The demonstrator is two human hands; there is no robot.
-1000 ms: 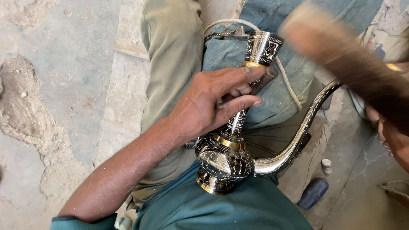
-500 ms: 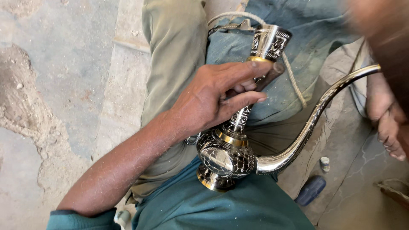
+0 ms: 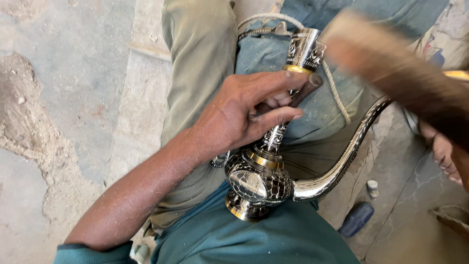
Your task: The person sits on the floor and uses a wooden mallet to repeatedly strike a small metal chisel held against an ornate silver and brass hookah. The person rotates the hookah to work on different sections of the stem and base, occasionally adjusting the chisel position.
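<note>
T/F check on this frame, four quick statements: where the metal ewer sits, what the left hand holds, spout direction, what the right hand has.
1. The ornate metal ewer lies across the person's lap. True.
2. The left hand is empty. False: it grips a dark punch-like tool set against the ewer's neck.
3. The curved spout sweeps toward the image's right. True.
4. The right hand rests flat on the floor. False: it sits at the right edge under a blurred wooden piece, apparently swinging it.

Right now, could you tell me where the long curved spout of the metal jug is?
In the head view, the spout sweeps right and upward from the jug on the person's lap, right of the left hand.
</note>
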